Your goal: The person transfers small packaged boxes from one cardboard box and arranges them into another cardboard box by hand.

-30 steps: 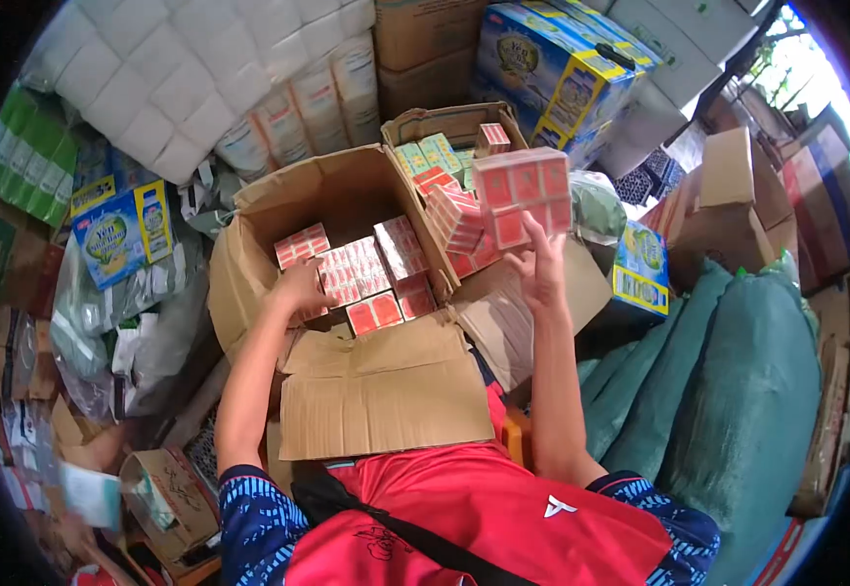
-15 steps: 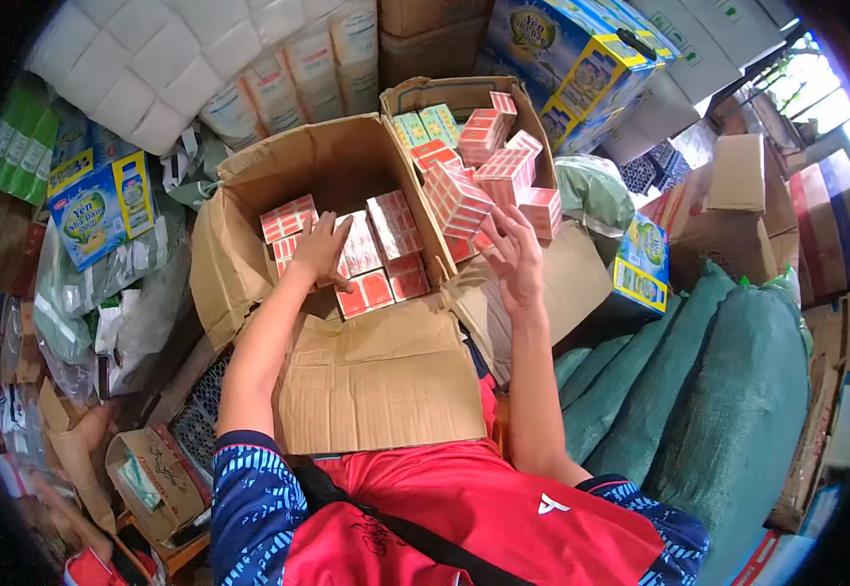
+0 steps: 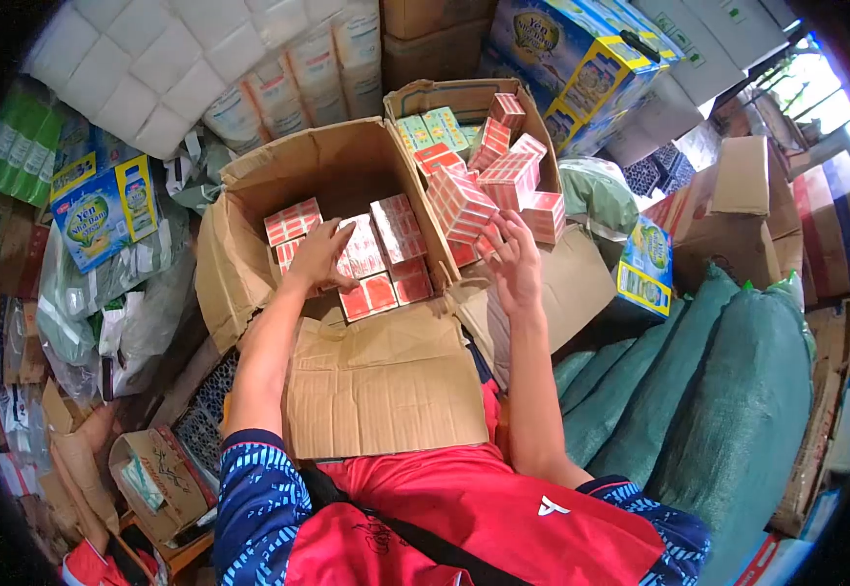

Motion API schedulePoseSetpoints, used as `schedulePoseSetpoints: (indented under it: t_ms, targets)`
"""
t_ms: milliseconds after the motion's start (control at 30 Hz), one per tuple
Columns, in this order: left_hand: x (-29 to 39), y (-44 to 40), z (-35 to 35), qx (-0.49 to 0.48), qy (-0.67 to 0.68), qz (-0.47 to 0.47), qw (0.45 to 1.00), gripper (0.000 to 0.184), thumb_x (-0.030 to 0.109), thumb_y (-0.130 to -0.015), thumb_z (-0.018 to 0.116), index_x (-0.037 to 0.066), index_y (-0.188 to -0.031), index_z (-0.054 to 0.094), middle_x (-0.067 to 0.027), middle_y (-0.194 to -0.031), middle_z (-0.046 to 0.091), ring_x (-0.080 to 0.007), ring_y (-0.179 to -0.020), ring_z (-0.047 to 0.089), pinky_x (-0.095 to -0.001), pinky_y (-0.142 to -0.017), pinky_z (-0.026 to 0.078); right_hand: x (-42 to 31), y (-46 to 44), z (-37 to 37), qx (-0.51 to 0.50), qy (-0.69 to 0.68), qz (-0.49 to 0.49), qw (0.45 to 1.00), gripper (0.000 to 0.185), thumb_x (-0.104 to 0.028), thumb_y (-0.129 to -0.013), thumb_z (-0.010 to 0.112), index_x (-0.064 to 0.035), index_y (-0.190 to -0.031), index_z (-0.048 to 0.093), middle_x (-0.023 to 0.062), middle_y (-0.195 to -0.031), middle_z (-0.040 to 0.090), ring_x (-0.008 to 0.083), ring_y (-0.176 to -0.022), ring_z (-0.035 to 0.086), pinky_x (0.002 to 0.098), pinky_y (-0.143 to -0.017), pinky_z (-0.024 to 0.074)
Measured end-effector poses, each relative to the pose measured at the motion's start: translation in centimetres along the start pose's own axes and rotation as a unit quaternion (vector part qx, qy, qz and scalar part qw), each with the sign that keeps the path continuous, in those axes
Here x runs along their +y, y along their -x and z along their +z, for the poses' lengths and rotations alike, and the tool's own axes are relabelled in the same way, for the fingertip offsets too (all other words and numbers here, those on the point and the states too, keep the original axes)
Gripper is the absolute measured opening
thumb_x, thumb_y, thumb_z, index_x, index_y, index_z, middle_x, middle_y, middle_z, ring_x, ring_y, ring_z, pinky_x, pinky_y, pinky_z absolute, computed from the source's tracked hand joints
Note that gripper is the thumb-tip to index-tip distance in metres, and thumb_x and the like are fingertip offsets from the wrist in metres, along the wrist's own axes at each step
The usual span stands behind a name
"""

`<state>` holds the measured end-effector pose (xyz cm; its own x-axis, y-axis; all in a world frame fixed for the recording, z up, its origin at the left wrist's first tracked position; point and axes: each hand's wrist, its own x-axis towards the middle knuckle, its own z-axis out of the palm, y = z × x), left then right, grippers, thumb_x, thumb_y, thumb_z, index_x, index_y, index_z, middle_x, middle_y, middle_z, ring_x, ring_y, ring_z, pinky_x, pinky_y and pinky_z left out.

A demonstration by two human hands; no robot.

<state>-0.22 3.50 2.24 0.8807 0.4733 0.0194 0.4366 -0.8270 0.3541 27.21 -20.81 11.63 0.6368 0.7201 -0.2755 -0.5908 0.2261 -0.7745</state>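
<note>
Head view, left hand (image 3: 316, 260) spread at red packs (image 3: 361, 252) in centre carton (image 3: 322, 164), grip unclear; right hand (image 3: 515, 262) loosely spread, beside upper-centre red block (image 3: 460, 205)

Packs (image 3: 371, 293) lay in the front carton (image 3: 298, 166), with its near flap (image 3: 386, 396) before them. Just right of the front carton stood a second carton (image 3: 445, 98) with more packs (image 3: 510, 181) in it, and farther right, well apart, stood sacks (image 3: 738, 381). Wrapped bundles (image 3: 171, 63) were stacked behind the front carton, and a bag (image 3: 147, 317) lay left of it.
</note>
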Motion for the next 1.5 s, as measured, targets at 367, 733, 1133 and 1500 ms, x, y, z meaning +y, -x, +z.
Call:
schedulePoseSetpoints:
  t_ms: [367,733,1133,1500]
  targets:
    - [4.6,1.8,-5.6,0.181,0.058,-0.006,0.982,0.096,0.032,-0.047,0.086,0.005,-0.128,0.042,-0.0195,-0.132,0.046,-0.0372,-0.121,0.047,-0.0445,-0.105,0.04,-0.5,1.1,1.3,-0.062,-0.025,-0.017,0.998,0.06,-0.031,-0.092,0.061,-0.0047,-0.142,0.039,0.0113,-0.117,0.06,0.0249,-0.108,0.062,0.0385,-0.093,0.052]
    - [19.2,0.2,-17.4,0.287,0.163,0.261,0.907,0.106,0.034,-0.043,0.093,0.012,-0.129,0.036,-0.0222,-0.136,0.045,-0.0408,-0.125,0.048,-0.0542,-0.11,0.033,-0.8,3.6,3.9,-0.288,-0.144,0.073,0.944,0.089,-0.063,-0.084,0.063,-0.0059,-0.146,0.037,0.0121,-0.138,0.053,0.028,-0.128,0.052,0.045,-0.109,0.0408]
    - [25.8,-4.4,-15.6,0.175,0.184,0.273,0.928,0.1,0.037,-0.065,0.09,0.007,-0.144,0.036,-0.0203,-0.146,0.041,-0.0352,-0.137,0.04,-0.0439,-0.115,0.03,-2.7,2.6,-1.5,-0.314,-0.383,0.001,0.869,0.09,-0.071,-0.084,0.05,-0.0145,-0.152,0.032,0.0122,-0.151,0.042,0.0342,-0.134,0.046,0.0565,-0.111,0.0356]
    - [3.1,0.3,-3.4,0.19,0.193,-0.314,0.91,0.067,0.042,-0.077,0.076,0.0,-0.126,0.057,-0.0227,-0.129,0.056,-0.0346,-0.123,0.052,-0.0427,-0.103,0.042,-6.8,2.8,-3.5,-0.17,-0.201,-0.057,0.963,0.091,-0.071,-0.081,0.053,-0.014,-0.15,0.035,0.0099,-0.147,0.045,0.0325,-0.134,0.045,0.0602,-0.108,0.0341]
